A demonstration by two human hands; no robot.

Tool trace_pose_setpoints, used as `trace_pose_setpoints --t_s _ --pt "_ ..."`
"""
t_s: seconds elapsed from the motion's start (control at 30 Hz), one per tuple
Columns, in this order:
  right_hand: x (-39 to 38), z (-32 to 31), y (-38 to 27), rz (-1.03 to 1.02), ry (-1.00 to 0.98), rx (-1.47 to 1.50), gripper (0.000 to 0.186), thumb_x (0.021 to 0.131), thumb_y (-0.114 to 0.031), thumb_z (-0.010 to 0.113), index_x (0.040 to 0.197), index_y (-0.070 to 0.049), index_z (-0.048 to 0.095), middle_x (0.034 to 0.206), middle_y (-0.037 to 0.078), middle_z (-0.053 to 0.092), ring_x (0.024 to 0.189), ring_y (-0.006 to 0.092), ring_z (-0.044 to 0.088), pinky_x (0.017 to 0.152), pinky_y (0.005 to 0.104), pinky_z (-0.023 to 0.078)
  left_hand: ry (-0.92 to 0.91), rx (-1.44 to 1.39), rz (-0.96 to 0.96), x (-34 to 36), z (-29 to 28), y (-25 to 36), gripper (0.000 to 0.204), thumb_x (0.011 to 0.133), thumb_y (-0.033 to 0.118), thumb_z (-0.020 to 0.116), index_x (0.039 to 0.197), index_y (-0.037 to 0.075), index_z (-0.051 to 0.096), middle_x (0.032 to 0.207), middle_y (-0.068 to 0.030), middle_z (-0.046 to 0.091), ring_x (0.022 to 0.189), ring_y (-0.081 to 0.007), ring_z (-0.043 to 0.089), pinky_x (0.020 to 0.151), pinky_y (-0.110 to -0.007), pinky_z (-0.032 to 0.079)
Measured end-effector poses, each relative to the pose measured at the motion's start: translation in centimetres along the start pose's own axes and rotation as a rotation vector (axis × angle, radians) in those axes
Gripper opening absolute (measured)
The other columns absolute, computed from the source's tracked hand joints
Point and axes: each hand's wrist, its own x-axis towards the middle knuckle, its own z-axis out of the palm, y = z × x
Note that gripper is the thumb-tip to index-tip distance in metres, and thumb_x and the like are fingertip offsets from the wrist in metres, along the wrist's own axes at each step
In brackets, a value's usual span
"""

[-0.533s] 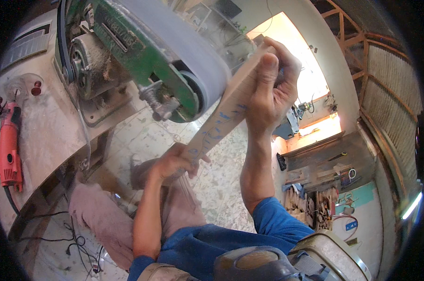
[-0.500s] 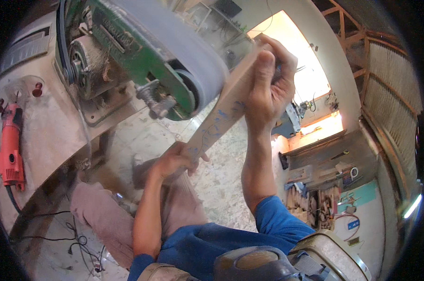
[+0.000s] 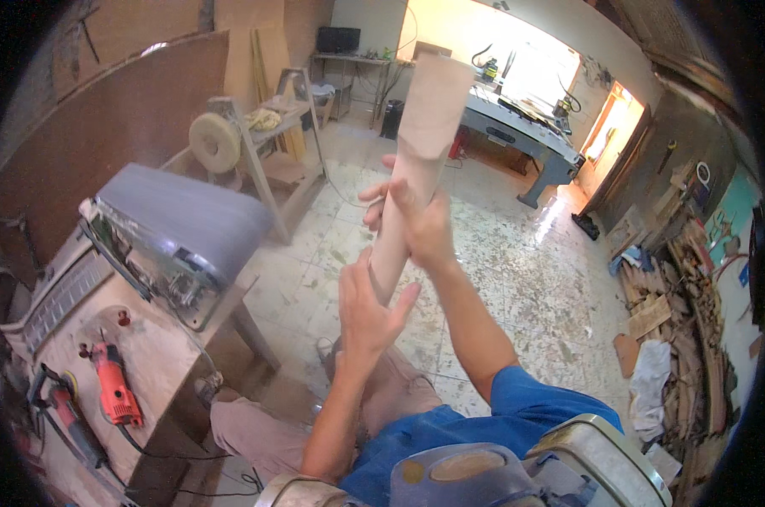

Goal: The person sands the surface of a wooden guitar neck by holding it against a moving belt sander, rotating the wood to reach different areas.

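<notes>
In front of me stands a long piece of pale wood (image 3: pixel 433 110), tilted up, with a broad flat upper end and a narrower lower part. My right hand (image 3: pixel 420 224) wraps round its middle, the fingers showing past its left side. Lower down, my left hand (image 3: pixel 367 313) is closed about the narrow end, its thumb sticking out to the right. To the left, apart from the wood, is a belt sander (image 3: pixel 179 220) with a wide grey belt that looks blurred.
A red power tool (image 3: pixel 116 384) and a second corded tool (image 3: pixel 74 414) lie on the dusty workbench (image 3: pixel 163 359). A wooden stand with a round wheel (image 3: pixel 215 141) is beyond the sander. A long machine table (image 3: pixel 509 122) stands at the back; scrap wood (image 3: pixel 686 338) is piled at right.
The wood has come away from the sander's belt and is now raised upright, its blue-marked face out of sight. My view has swung right, so the sander sits further left and lower.
</notes>
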Motion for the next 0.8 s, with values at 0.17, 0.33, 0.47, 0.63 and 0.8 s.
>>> trace_pose_setpoints --t_s 0.17,0.33,0.47,0.63,0.8 --pt "4.7 -5.8 -5.9 -0.038 -0.124 0.02 0.061 0.097 -0.041 0.067 0.13 0.007 0.05 0.092 0.019 0.072 0.071 0.0221 0.072 0.059 0.0317 0.059 0.001 0.023 0.201 1.8 -2.2 0.6 0.074 0.08 0.018 0.078 0.144 0.0 0.044 0.128 -0.0227 0.052 0.117 -0.0391 0.053 0.102 -0.046 0.042" --pt "6.5 -11.3 -9.7 0.076 -0.197 -0.151 0.062 0.091 -0.051 0.071 0.112 0.007 0.063 0.083 0.017 0.072 0.071 0.0209 0.073 0.062 0.0329 0.061 0.052 0.119 0.397 4.7 -3.9 4.2 0.074 0.077 0.007 0.075 0.144 0.002 0.045 0.139 -0.0216 0.05 0.13 -0.0378 0.049 0.11 -0.045 0.039" --pt "6.3 -15.2 -10.1 0.34 -0.576 -0.382 0.062 0.088 -0.051 0.075 0.106 0.007 0.065 0.085 0.019 0.073 0.07 0.0229 0.073 0.064 0.0361 0.061 0.087 0.269 0.498 6.1 -4.2 6.2 0.08 0.075 0.004 0.076 0.147 0.003 0.041 0.152 -0.0221 0.04 0.143 -0.0392 0.038 0.116 -0.047 0.034" --pt "6.0 -15.1 -10.3 0.911 -0.934 -0.661 0.062 0.079 -0.049 0.084 0.098 0.007 0.066 0.081 0.02 0.073 0.067 0.0247 0.073 0.061 0.0367 0.061 0.033 0.476 0.531 6.1 -4.6 6.3 0.093 0.07 0.006 0.082 0.15 0.004 0.036 0.16 -0.0191 0.03 0.15 -0.0397 0.026 0.119 -0.047 0.031" --pt "6.5 -10.7 -11.5 1.198 -1.153 -1.088 0.063 0.074 -0.046 0.088 0.097 0.009 0.067 0.08 0.019 0.073 0.067 0.0254 0.074 0.059 0.0367 0.061 -0.198 0.487 0.354 5.3 -4.1 3.3 0.055 0.062 0.025 0.087 0.104 0.002 0.061 0.092 -0.018 0.069 0.088 -0.0356 0.068 0.085 -0.045 0.054"
